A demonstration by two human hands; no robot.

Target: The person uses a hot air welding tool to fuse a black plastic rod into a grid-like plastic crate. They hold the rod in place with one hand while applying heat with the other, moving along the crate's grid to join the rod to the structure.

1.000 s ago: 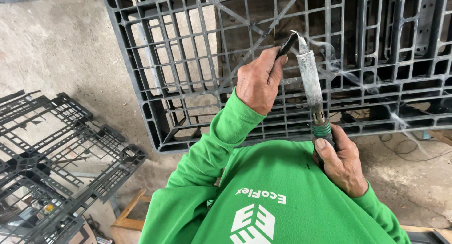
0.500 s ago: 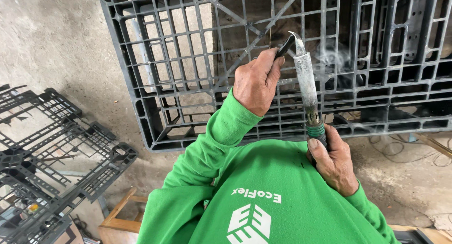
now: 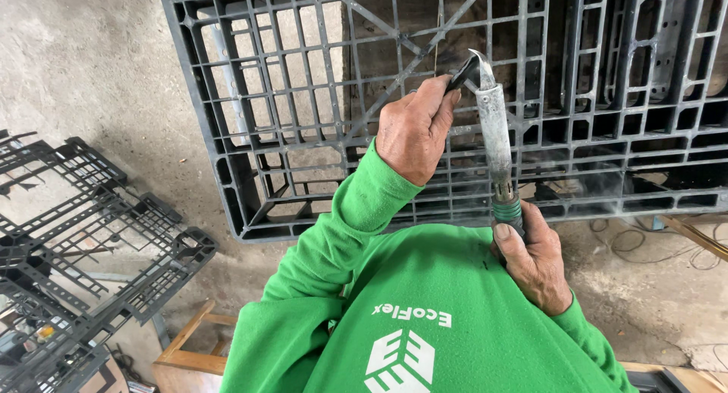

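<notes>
ahead: black plastic pallet [image 3: 318, 120] blocks the way — only small grid holes pass | left: bare concrete floor [image 3: 83, 67] open between it and the stacked pallets [image 3: 83, 264] | right: loose wires [image 3: 644, 241] on floor | below: wooden frame [image 3: 189, 347]

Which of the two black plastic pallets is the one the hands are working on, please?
The large pallet at the top centre, where the left hand and the right hand's metal tool meet; the other pallet lies untouched at left.

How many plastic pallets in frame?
2. One dark grey pallet stands under the hands, where the left hand and right hand work a heated metal tool. A second pallet lies at lower left, cut off by the frame edge.
</notes>
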